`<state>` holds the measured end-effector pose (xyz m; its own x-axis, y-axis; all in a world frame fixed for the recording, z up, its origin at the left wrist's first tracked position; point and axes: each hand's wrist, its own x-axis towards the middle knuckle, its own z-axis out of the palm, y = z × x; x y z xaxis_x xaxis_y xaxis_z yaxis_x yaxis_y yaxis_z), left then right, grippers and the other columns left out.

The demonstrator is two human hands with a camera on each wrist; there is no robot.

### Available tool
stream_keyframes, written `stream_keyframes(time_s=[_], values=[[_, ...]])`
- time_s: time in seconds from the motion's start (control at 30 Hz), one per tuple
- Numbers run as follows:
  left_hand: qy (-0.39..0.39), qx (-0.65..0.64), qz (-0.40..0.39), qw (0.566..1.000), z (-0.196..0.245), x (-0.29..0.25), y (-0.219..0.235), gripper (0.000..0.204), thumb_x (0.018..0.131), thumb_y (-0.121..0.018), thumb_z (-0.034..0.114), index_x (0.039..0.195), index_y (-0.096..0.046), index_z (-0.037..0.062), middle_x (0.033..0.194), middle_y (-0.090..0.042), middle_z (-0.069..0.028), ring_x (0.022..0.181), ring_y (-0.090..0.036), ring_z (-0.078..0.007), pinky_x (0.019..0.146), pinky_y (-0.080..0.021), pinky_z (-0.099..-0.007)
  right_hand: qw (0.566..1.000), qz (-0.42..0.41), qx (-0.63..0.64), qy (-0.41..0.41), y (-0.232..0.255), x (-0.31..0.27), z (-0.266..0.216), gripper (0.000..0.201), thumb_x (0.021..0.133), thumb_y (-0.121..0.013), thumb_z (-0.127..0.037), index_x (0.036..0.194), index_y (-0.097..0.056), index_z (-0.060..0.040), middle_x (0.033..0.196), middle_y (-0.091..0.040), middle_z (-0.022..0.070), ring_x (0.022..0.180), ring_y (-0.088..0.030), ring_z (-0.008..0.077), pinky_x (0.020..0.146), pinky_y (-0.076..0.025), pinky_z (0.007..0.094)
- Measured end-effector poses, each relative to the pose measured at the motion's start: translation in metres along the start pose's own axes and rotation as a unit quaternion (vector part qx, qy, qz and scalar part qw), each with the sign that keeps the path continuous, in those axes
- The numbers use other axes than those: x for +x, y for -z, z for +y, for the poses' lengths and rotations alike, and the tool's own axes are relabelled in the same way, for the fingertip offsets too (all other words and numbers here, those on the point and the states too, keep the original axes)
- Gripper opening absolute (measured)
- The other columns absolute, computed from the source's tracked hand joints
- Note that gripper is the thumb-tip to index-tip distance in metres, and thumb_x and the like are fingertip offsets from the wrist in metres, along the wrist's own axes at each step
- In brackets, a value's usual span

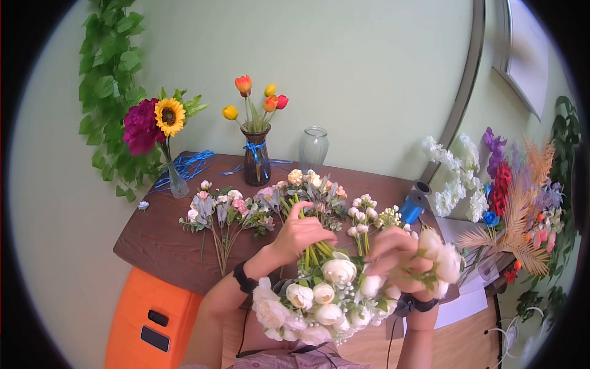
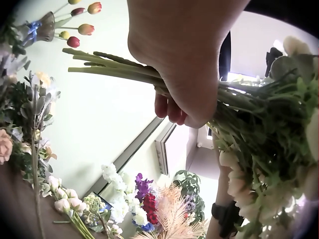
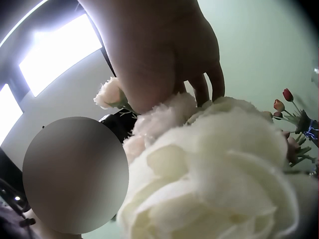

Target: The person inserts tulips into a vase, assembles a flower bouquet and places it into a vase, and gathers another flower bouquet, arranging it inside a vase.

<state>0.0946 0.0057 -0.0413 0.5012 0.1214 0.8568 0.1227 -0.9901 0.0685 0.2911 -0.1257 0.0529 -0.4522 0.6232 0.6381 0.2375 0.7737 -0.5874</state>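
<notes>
A bouquet of white, round-petalled flowers (image 1: pixel 329 313) tilts with its blooms toward the person. Around its green stems (image 2: pixel 112 67) curl the fingers of the left hand (image 1: pixel 301 237), and the cut ends stick out past that hand. Over at the bouquet's right side, the right hand (image 1: pixel 396 249) is among the blooms, blurred in the head view. Its fingers (image 3: pixel 217 82) reach down behind a large white bloom (image 3: pixel 214 174) in the right wrist view, where their tips are hidden. I cannot tell whether they pinch anything. More white blooms (image 1: pixel 439 255) overlap this hand's outer side.
Pink and peach sprays (image 1: pixel 227 212) and small white bud stems (image 1: pixel 362 218) lie on the brown table (image 1: pixel 147 237). Behind them stand a tulip vase (image 1: pixel 257 166), a sunflower vase (image 1: pixel 177 181) and a glass vase (image 1: pixel 314 147). Blue ribbon spools (image 1: pixel 413 206) are at right.
</notes>
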Motion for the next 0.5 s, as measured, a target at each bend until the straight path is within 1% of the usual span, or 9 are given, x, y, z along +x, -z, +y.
stream_keyframes(time_s=[0.03,0.1,0.17,0.23,0.27,0.3,0.37,0.43,0.5], values=[[-0.003,-0.002,-0.003,1.0,0.001,-0.001,0.0,0.012,0.068,-0.059,0.009,0.079,-0.061,0.0135,0.063,-0.055,0.0039,0.062,-0.054,-0.0118,0.087,-0.034,-0.0406,1.0,0.005,-0.001,0.0,0.004,0.002,0.004,0.022,0.06,-0.057,0.0,0.078,-0.067,-0.0037,0.086,-0.059,0.0075,0.078,-0.053,0.0229,0.073,-0.041,0.0315],[-0.003,-0.026,-0.031,0.999,0.002,-0.001,0.001,0.014,0.067,-0.059,0.009,0.08,-0.062,0.0112,0.063,-0.056,0.002,0.061,-0.054,-0.014,0.079,-0.037,-0.0337,0.996,-0.085,0.015,0.038,0.011,0.011,0.011,0.021,0.065,-0.057,0.002,0.083,-0.067,-0.0035,0.09,-0.058,0.0084,0.078,-0.053,0.0223,0.072,-0.041,0.0308],[-0.018,-0.032,-0.033,0.999,0.002,0.001,0.002,0.014,0.066,-0.06,0.01,0.081,-0.062,0.0096,0.064,-0.056,0.0009,0.061,-0.054,-0.0153,0.073,-0.039,-0.0318,0.993,-0.104,0.008,0.061,0.012,0.013,0.021,0.02,0.068,-0.058,0.001,0.085,-0.066,-0.0037,0.092,-0.058,0.0088,0.082,-0.055,0.0224,0.073,-0.043,0.0304],[-0.032,-0.038,-0.034,0.998,0.003,0.004,0.002,0.016,0.066,-0.06,0.011,0.081,-0.061,0.0079,0.064,-0.057,-0.0002,0.061,-0.054,-0.0167,0.067,-0.04,-0.03,0.991,-0.128,0.032,-0.026,0.009,0.017,0.022,0.023,0.067,-0.059,0.002,0.088,-0.065,-0.0036,0.095,-0.058,0.0089,0.088,-0.056,0.0232,0.075,-0.044,0.0314],[-0.03,-0.052,-0.028,0.998,0.004,0.005,0.002,0.017,0.065,-0.061,0.012,0.081,-0.061,0.0068,0.065,-0.057,-0.0015,0.061,-0.055,-0.0178,0.064,-0.04,-0.0302,0.985,-0.164,0.022,-0.043,0.008,0.022,0.018,0.022,0.068,-0.059,-0.005,0.089,-0.063,-0.0036,0.095,-0.059,0.009,0.091,-0.056,0.025,0.078,-0.045,0.0336],[-0.028,-0.066,-0.021,0.997,0.004,0.006,0.002,0.018,0.064,-0.061,0.014,0.08,-0.061,0.0056,0.065,-0.058,-0.0027,0.061,-0.055,-0.019,0.061,-0.041,-0.0304,0.985,-0.151,-0.008,0.077,0.008,0.029,0.012,0.025,0.068,-0.061,-0.015,0.091,-0.062,-0.0047,0.095,-0.059,0.0086,0.089,-0.056,0.0245,0.077,-0.045,0.0342],[-0.022,-0.075,-0.033,0.996,0.003,0.006,0.002,0.019,0.064,-0.061,0.015,0.08,-0.061,0.005,0.066,-0.058,-0.0038,0.061,-0.055,-0.0198,0.059,-0.041,-0.0309,0.983,-0.179,-0.028,0.044,0.003,0.028,0.025,0.03,0.066,-0.061,-0.025,0.088,-0.062,-0.0051,0.095,-0.06,0.0085,0.087,-0.056,0.0238,0.076,-0.044,0.0345],[-0.015,-0.083,-0.044,0.995,0.002,0.004,0.003,0.02,0.064,-0.062,0.016,0.08,-0.061,0.0045,0.066,-0.058,-0.0049,0.061,-0.055,-0.0206,0.058,-0.041,-0.0314,0.982,-0.173,-0.016,0.077,-0.002,0.027,0.027,0.028,0.065,-0.064,-0.02,0.088,-0.062,-0.0047,0.092,-0.061,0.0079,0.083,-0.056,0.0228,0.073,-0.044,0.0331],[-0.008,-0.085,-0.068,0.994,0.001,0.003,0.003,0.022,0.062,-0.061,0.017,0.08,-0.061,0.004,0.068,-0.058,-0.0071,0.062,-0.056,-0.0216,0.058,-0.041,-0.0319,0.991,-0.127,-0.03,0.041,-0.005,0.025,0.024,0.024,0.065,-0.067,-0.012,0.088,-0.062,-0.0041,0.086,-0.062,0.0075,0.078,-0.056,0.0225,0.072,-0.044,0.0312]])
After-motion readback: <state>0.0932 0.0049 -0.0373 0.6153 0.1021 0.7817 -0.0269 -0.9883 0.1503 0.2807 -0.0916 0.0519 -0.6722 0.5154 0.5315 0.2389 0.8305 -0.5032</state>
